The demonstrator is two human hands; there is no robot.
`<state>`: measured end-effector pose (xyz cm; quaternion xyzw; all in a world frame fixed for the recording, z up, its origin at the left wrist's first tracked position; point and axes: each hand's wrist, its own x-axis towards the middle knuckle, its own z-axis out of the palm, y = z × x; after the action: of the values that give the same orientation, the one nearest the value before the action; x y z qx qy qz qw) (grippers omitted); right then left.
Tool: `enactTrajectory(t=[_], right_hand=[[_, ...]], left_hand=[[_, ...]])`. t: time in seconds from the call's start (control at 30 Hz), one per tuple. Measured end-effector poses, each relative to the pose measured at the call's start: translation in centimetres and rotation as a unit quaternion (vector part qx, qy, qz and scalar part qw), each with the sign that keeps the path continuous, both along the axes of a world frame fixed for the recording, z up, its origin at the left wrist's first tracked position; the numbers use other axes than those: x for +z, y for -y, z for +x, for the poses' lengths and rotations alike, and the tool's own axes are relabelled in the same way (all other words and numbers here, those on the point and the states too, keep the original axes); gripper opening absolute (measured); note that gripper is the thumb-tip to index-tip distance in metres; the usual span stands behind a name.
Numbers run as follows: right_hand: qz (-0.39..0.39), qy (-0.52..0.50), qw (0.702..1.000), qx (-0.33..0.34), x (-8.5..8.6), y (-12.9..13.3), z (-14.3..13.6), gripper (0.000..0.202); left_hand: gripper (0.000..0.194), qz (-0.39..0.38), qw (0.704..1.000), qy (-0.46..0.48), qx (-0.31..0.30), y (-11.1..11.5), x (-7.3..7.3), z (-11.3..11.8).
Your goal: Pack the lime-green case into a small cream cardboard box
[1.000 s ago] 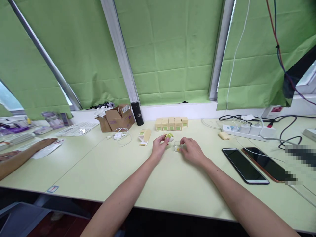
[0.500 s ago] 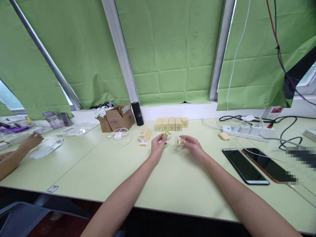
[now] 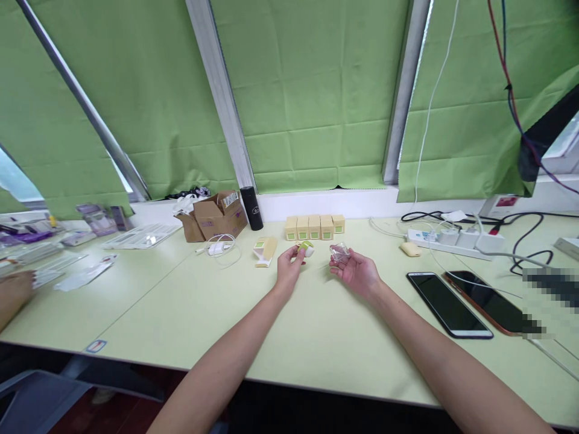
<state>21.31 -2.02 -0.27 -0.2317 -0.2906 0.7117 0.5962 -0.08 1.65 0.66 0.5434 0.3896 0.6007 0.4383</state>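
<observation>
My left hand (image 3: 288,269) is closed on a small green-and-white rounded item (image 3: 307,248), pinched between thumb and fingers; its exact kind is too small to tell. To its right, my right hand (image 3: 360,275) is turned palm up, with a piece of clear plastic (image 3: 339,253) held at its fingertips. Both hands hover over the table, apart from each other. Behind them stands a row of several small tan boxes (image 3: 315,228) with green labels. An opened tan carton (image 3: 265,251) lies left of my left hand.
On the right lie two phones (image 3: 450,304), a power strip (image 3: 452,241) with cables and a small cream case (image 3: 410,249). A brown cardboard box (image 3: 221,217), a black bottle (image 3: 252,208) and a white charger (image 3: 219,248) are at the back left. Another person's hand (image 3: 18,292) is at far left.
My right hand has turned palm up, and the clear plastic with a yellow mark now shows as bare clear plastic. My left hand is nearly still. The other person's hand moved left and nearer.
</observation>
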Motion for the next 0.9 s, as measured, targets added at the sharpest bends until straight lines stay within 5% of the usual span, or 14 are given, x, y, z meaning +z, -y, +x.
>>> enactTrajectory(t=[0.57, 0.9], right_hand=[[0.048, 0.129, 0.985, -0.100, 0.8, 0.7, -0.5, 0.061], [0.048, 0.131, 0.988, -0.071, 0.8, 0.9, -0.9, 0.056]], left_hand=[[0.051, 0.015, 1.000, -0.004, -0.008, 0.3, 0.1, 0.2], [0.047, 0.028, 0.999, -0.022, -0.015, 0.7, 0.2, 0.4]])
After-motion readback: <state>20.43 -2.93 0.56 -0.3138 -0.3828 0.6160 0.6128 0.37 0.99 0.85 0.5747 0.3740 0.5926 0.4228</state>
